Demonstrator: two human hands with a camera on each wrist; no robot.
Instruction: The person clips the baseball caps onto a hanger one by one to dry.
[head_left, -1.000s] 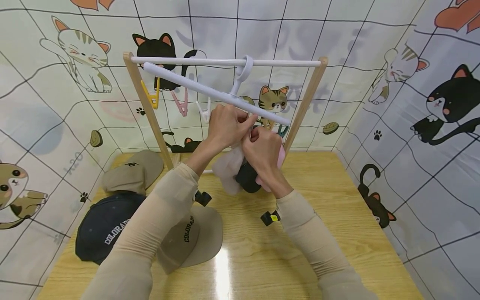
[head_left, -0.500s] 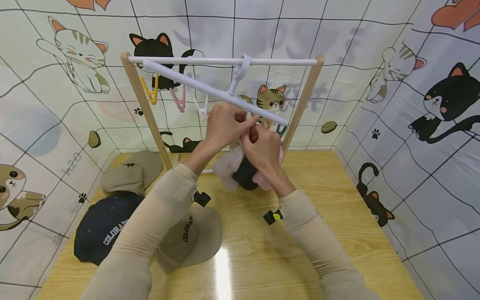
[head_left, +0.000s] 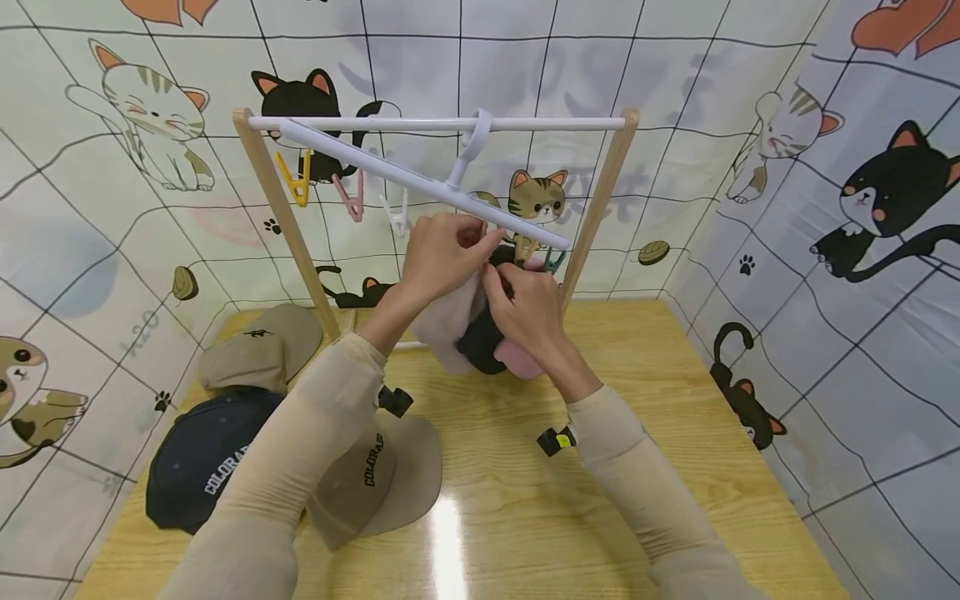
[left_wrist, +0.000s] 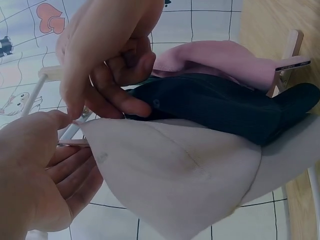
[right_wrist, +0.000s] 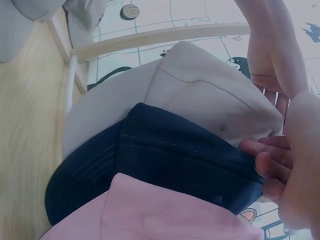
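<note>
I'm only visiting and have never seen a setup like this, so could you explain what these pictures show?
There is no robot here: you see a person's bare left hand and right hand. The wide picture comes from a camera on the head, the two close ones from cameras on the wrists. On the wood-grain table lie a navy baseball cap, a beige baseball cap and a second beige cap farther back. A white hanger hooks over a small rack. Below it are a pink cap, a dark cap and a pale cap. The right hand seems to pinch the pale cap's edge; the left hand is there too, but its exact grip is hidden.
</note>
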